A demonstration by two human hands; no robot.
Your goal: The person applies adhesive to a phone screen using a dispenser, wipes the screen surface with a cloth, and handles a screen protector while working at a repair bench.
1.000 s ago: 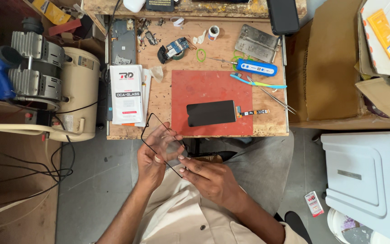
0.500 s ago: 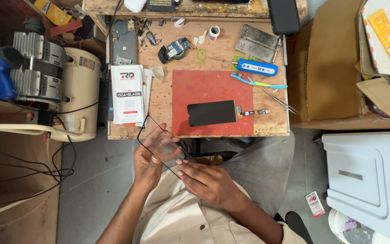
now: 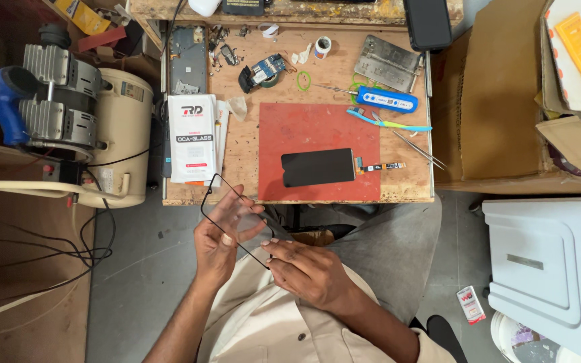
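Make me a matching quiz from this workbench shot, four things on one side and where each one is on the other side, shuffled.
Things:
1. phone display panel
2. clear glass panel with a black rim
3. blue handheld tool
4. white flat packet

Places:
A. held in both hands, in front of the bench edge
B. flat on the red mat
C. at the bench's left edge, left of the red mat
D. on bare wood just beyond the mat's far right corner

Pairs: 1-B, 2-A, 3-D, 4-C
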